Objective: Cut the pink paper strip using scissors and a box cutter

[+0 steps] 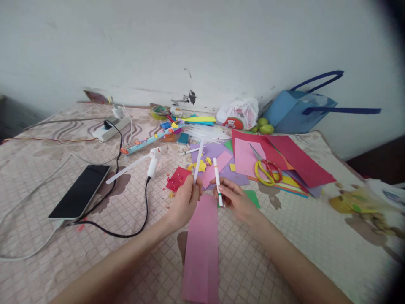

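My left hand (185, 198) is closed around a translucent white glue stick (199, 160), which points up and away. In my right hand (236, 196) a white marker (217, 181) with orange and green bands is held nearly upright between thumb and fingers. Below both hands a long pink paper strip (201, 253) lies on the patterned tablecloth, running toward me. Just beyond are purple paper (226, 172), yellow paper cutouts (199, 166) and a red paper piece (178, 179) with small scraps on it. A white glue gun (154, 162), with a stick in its back, lies to the left.
Scissors (267, 171) rest on stacked coloured paper (303, 160) at right. A black cord (147, 207) runs from the glue gun past a phone (80, 192) to a power strip (110, 128). A decorated blue strip (148, 142), green fruit (265, 126) and a blue bag (292, 112) stand farther back.
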The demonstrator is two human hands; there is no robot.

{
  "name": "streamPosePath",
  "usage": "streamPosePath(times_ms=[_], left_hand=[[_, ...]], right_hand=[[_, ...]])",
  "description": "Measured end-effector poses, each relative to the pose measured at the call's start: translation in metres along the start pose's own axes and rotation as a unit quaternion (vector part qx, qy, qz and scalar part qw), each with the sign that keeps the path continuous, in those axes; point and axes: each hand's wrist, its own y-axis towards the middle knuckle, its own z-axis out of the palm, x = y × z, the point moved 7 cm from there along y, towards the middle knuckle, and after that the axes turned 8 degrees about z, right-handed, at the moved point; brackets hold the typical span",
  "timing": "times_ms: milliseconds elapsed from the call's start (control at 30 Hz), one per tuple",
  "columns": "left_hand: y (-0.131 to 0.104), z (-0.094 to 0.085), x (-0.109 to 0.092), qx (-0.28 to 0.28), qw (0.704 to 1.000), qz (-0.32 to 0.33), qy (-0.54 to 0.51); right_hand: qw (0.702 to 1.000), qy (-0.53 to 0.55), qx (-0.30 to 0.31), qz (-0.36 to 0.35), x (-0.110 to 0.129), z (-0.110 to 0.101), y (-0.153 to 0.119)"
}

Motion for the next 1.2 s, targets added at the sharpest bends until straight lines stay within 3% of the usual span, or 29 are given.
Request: streamPosePath(times_ms=[167,267,333,467,600,733,800,1000,1067,1200], left_hand=[[0.004,-0.014,0.001,-0.049,0.998,0.012,0.044],[0.008,-0.013,0.003,-0.005,0.999,0.027,0.020],[0.009,-0.010,0.005,0.031,0.999,0.020,0.017],[0.007,-0.006,0.006,0.062,0.997,0.001,0.052],[0.002,0.003,0.000,0.076,0.993,0.009,0.092],[-0.004,0.016,-0.007,0.123,0.984,0.035,0.125],[-0.006,0.017,-0.007,0.139,0.982,0.029,0.122],[-0.006,0.007,0.018,0.157,0.981,-0.104,-0.035],[-0.005,0.008,0.024,0.161,0.978,-0.118,-0.064],[-0.006,0.017,0.028,0.173,0.967,-0.146,-0.116]], right_hand=[[0.999,0.037,0.029,0.002,-0.001,0.005,-0.009],[0.989,0.082,0.107,0.063,-0.008,0.012,-0.013],[0.983,0.115,0.119,0.075,-0.007,0.011,-0.013],[0.987,0.154,0.036,0.007,-0.001,0.000,-0.009],[0.997,0.065,-0.023,-0.038,-0.014,0.006,-0.007],[0.994,0.057,-0.079,-0.049,-0.023,0.005,-0.008],[0.990,0.070,-0.105,-0.064,-0.012,-0.005,-0.008],[0.951,0.124,-0.221,-0.175,0.032,-0.057,-0.015],[0.959,0.075,-0.201,-0.185,0.033,-0.048,-0.017],[0.972,-0.108,-0.113,-0.177,0.022,-0.005,-0.022]])
